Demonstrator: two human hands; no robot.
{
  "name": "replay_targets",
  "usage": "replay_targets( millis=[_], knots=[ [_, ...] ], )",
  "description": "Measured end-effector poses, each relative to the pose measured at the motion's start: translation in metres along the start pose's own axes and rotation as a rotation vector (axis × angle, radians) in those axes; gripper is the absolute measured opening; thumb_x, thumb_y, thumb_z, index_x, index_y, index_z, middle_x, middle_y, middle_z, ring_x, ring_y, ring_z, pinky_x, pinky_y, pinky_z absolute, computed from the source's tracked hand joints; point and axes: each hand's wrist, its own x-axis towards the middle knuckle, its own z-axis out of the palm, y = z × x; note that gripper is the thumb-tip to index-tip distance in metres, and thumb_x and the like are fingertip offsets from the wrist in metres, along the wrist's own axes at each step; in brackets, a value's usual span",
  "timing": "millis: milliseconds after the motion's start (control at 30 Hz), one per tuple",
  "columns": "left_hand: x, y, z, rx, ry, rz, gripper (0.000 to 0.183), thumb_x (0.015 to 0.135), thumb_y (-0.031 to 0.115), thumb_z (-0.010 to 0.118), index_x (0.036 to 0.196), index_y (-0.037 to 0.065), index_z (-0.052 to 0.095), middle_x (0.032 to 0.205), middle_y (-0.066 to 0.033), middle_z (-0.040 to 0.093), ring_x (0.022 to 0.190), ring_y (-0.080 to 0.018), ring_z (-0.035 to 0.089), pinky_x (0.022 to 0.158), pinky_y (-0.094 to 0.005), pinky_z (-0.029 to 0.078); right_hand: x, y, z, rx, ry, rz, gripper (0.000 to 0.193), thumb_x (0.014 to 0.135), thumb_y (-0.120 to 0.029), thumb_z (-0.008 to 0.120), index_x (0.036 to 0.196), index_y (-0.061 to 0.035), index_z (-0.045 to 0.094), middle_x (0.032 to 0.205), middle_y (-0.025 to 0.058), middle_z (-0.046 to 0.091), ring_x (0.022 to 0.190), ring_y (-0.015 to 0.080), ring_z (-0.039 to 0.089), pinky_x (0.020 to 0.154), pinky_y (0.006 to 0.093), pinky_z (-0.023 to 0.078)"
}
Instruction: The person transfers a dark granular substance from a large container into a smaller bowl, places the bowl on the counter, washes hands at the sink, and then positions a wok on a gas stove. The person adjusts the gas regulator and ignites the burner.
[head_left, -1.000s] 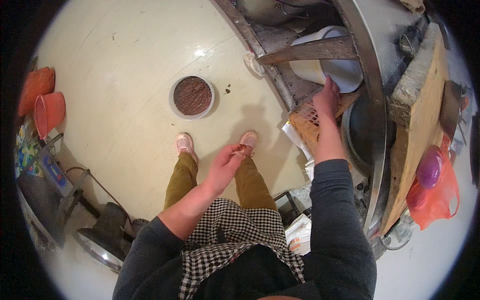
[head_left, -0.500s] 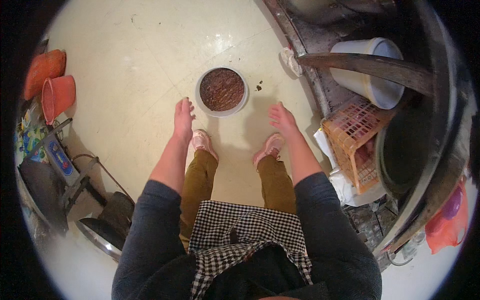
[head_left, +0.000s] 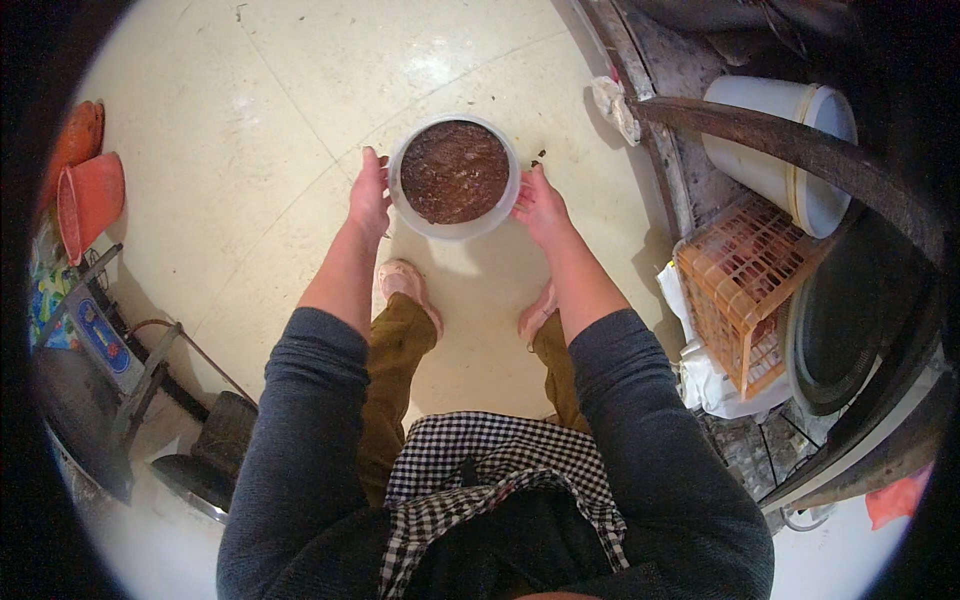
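Between my hands is a round whitish tub [head_left: 458, 231], filled nearly to the rim with a dark reddish-brown, lumpy mass [head_left: 455, 172]. My left hand [head_left: 370, 195] grips its left side, the thumb up near the rim and the fingers partly hidden. On the right side, my right hand [head_left: 541, 208] closes against the wall with its fingers curled under the rim. The tub stays upright and seems raised off the pale floor [head_left: 300, 110], in front of my feet.
Along the right stand an orange plastic crate [head_left: 745, 290], a white bucket lying tilted [head_left: 775, 145] and a curved dark wooden bar [head_left: 780, 130]. At left are a red bucket [head_left: 95, 200], a platform scale [head_left: 100, 335] and a dark pan [head_left: 185, 480]. Small dark crumbs lie on the floor.
Both hands have moved from beside the tub onto its two sides and taken hold of it. The tub looks larger and nearer, as if lifted.
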Motion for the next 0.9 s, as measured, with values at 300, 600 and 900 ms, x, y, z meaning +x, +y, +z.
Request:
replay_targets(
  millis=[300, 600, 900],
  knots=[
    [-0.116, 0.033, -0.020, -0.004, -0.033, -0.128, 0.076, 0.087, 0.063, 0.029, 0.128, 0.000, 0.041, 0.126, -0.0120, 0.046, 0.114, -0.0243, 0.041, 0.096, -0.0403, 0.031, -0.118, -0.027, 0.017, -0.034, 0.004, 0.043, 0.044, 0.091, -0.050, 0.040, 0.107, -0.0095, 0.049, 0.085, 0.0036, 0.053, 0.080, 0.0150, 0.051, 0.070, 0.0341, 0.044],
    [-0.371, 0.143, -0.104, -0.239, -0.092, -0.157, 0.074, 0.089, 0.062, 0.019, 0.125, 0.004, 0.046, 0.119, -0.0104, 0.052, 0.108, -0.0237, 0.045, 0.092, -0.0405, 0.033, -0.364, -0.112, 0.098, -0.251, -0.210, 0.044, 0.051, 0.093, -0.049, 0.033, 0.118, -0.0050, 0.042, 0.096, 0.0140, 0.055, 0.083, 0.0187, 0.056, 0.064, 0.0366, 0.049],
    [-0.516, 0.293, -0.195, -0.418, -0.182, 0.088, 0.046, 0.091, 0.053, 0.035, 0.094, 0.013, 0.056, 0.089, 0.0010, 0.057, 0.082, -0.0119, 0.048, 0.073, -0.0304, 0.038, -0.535, -0.226, 0.261, -0.350, -0.367, -0.112, 0.048, 0.093, -0.045, 0.036, 0.114, -0.0030, 0.045, 0.084, 0.0113, 0.058, 0.072, 0.0183, 0.057, 0.064, 0.0313, 0.049]
  ],
)
